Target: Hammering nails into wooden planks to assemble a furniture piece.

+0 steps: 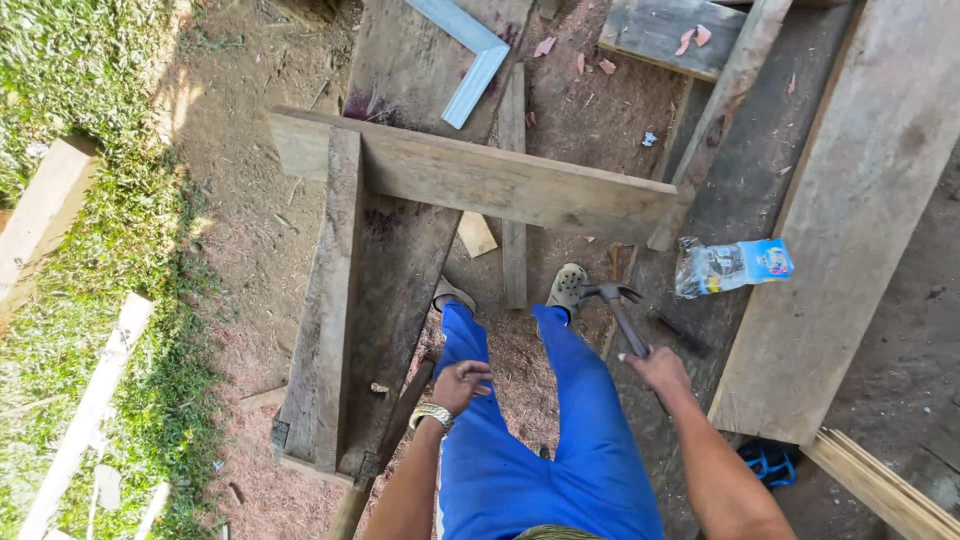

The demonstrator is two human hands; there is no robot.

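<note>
Right hand (657,368) grips one hammer (618,306); left hand (462,384) empty.

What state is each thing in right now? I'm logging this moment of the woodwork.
Right hand: closed on the hammer handle.
Hammer: held, head pointing away from the person.
Left hand: loosely curled, holding nothing visible.
Plank frame: boards joined on edge, standing on the ground.
Plastic bottle: lying on its side.
Metal square: lying flat on a board.
</note>
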